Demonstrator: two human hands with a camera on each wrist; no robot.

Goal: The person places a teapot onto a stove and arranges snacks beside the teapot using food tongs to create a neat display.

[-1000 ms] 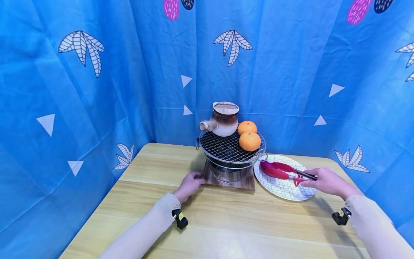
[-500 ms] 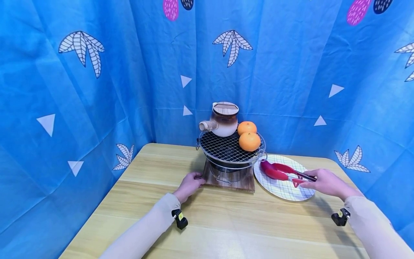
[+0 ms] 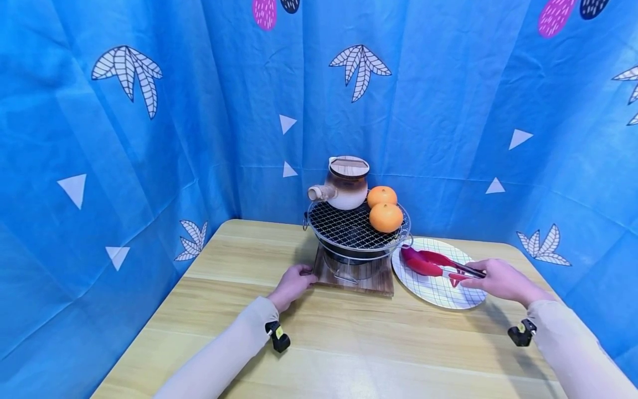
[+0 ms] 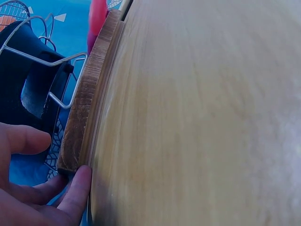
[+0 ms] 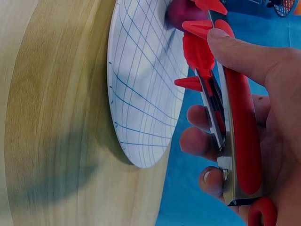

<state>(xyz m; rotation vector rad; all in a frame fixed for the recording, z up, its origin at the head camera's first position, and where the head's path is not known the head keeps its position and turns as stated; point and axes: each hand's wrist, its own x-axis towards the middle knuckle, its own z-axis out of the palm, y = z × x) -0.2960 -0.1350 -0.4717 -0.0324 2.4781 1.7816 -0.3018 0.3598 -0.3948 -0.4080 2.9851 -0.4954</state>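
Note:
My right hand (image 3: 503,281) grips the tongs (image 5: 242,127), which have red handles and red tips. At the tips is a glossy, purplish-red rounded thing (image 5: 182,13) over the far left part of a white plate (image 3: 456,296) with blue grid lines; its kind is unclear. My left hand (image 3: 293,284) rests at the front left corner of a dark wooden board (image 4: 87,101). Its fingertips touch the board's edge while the thumb stays apart. On that board stands a round black grill (image 3: 349,233) with a wire mesh top.
A brown and white clay pot (image 3: 349,191) with a wooden lid and side handle sits on the mesh, beside two oranges (image 3: 386,218). The grill's wire handle reaches over the plate's rim. Blue curtains (image 3: 269,138) hang around the wooden table (image 3: 359,343).
Both hands stay nearly still. The right hand and tongs shift very slightly left; the oranges, pot and grill remain in place.

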